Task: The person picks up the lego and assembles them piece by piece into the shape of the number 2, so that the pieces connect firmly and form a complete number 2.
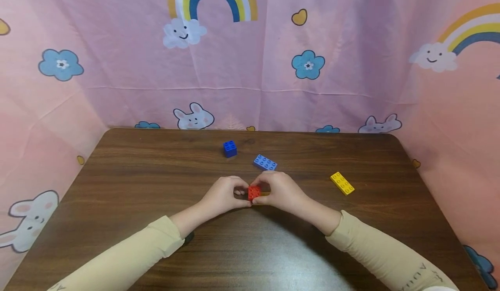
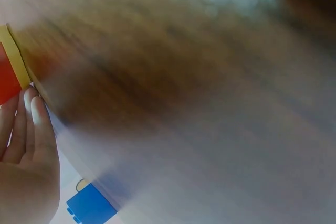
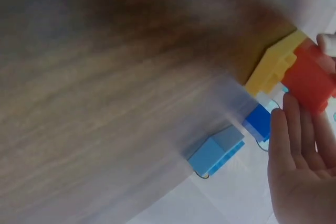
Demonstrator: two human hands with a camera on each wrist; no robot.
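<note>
A red building brick (image 1: pixel 254 193) with studs on top sits over a flat yellow brick (image 3: pixel 274 65); part of the yellow one juts out under the red in the right wrist view. My left hand (image 1: pixel 226 196) pinches the red brick from its left side, thumb nearer me and fingers behind. From the other side my right hand (image 1: pixel 282 191) grips the same brick between thumb and fingers. The hands hide much of the yellow brick in the head view. Just beyond the right hand lies a light blue brick (image 1: pixel 265 162).
A dark blue brick (image 1: pixel 230 149) stands farther back on the brown wooden table (image 1: pixel 156 169). To the right lies another flat yellow brick (image 1: pixel 342 183). A printed pink cloth (image 1: pixel 234 74) hangs behind the table. A small dark object (image 1: pixel 189 238) shows beside the left sleeve.
</note>
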